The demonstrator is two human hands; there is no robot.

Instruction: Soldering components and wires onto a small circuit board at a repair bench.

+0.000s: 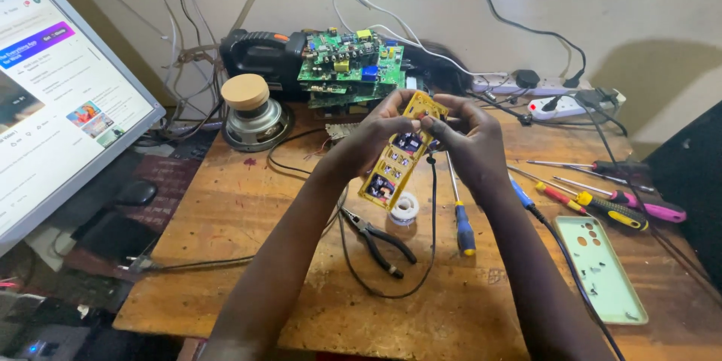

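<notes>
A long yellow circuit board [396, 158] is held up above the wooden table [248, 218], tilted with its lower end toward me. My left hand [368, 139] grips its left edge near the top. My right hand [466, 139] pinches its upper right side, fingertips on the board. A thin black wire [433, 210] hangs from the board's right side and loops down onto the table. Below the board lie a small roll of solder wire [405, 208], black-handled pliers [380, 241] and a blue-handled screwdriver [464, 226].
A stack of green circuit boards [350, 68] and a loose speaker driver [252, 113] sit at the back. Several screwdrivers [602, 207] and a pale green phone case [602, 267] lie to the right. A monitor [60, 98] stands on the left, power strips [556, 101] behind.
</notes>
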